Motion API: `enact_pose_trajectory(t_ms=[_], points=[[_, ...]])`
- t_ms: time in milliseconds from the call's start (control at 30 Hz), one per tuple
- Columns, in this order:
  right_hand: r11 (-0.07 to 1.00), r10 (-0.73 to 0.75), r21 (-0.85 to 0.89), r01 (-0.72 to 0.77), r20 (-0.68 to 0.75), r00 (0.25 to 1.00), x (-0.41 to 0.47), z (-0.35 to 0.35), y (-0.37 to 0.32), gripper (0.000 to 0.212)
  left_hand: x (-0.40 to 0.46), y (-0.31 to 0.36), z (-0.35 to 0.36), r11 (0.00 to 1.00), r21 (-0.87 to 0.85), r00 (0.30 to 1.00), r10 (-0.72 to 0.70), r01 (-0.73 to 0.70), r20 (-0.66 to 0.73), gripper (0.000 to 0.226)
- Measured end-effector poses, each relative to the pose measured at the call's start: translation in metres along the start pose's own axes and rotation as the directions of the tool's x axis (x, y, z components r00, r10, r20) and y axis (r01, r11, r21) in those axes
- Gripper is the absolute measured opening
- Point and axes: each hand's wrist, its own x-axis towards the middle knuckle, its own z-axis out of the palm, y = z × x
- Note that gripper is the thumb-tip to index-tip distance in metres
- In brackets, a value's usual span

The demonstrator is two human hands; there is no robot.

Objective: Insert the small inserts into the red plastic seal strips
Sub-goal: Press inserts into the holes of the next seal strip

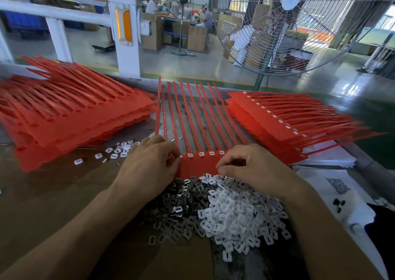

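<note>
Between your hands lies the red seal strip sheet (197, 164), tails pointing away, just beyond the heap of white inserts (233, 211). Your left hand (147, 162) pinches its left edge; your right hand (250, 166) curls at its right edge, though whether it grips anything is hidden.

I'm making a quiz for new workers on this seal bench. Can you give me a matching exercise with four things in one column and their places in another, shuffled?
Things:
1. Stack of red plastic seal strips with white inserts fitted
2. Stack of red plastic seal strips with empty holes
3. Heap of loose white plastic inserts
4. Heap of dark metal clips

Places:
A. Far left of the bench
B. Under the right hand
C. Far right of the bench
D. Between the two forearms, left of the white heap

Pairs: 1-C, 2-A, 3-B, 4-D
</note>
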Motion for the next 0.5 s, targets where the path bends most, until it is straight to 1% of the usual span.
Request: enact_pose_trajectory(t_ms=[67, 167, 333, 500], points=[[1.000, 0.003, -0.010, -0.003, 0.043, 0.999, 0.0004, 0.0006, 0.0004, 0.007, 0.0000, -0.0001, -0.0001, 1.000, 0.001, 1.000, 0.000, 0.000, -0.004, 0.017], [1.000, 0.000, 0.002, 0.000, 0.057, 0.998, -0.0003, 0.0007, 0.0004, 0.009, -0.0008, -0.0008, 0.0003, 1.000, 0.006, 1.000, 0.005, -0.005, -0.004, 0.018], [0.998, -0.045, 0.052, 0.040, 0.090, 0.995, 0.0009, 0.0063, -0.0030, 0.007, -0.0005, -0.0010, 0.0004, 1.000, 0.000, 1.000, 0.006, -0.006, -0.007, 0.018], [0.992, -0.022, 0.126, 0.009, 0.100, 0.995, -0.0008, 0.0070, -0.0005, 0.006, -0.0006, -0.0015, 0.0007, 1.000, 0.003, 1.000, 0.007, -0.007, -0.005, 0.018]])
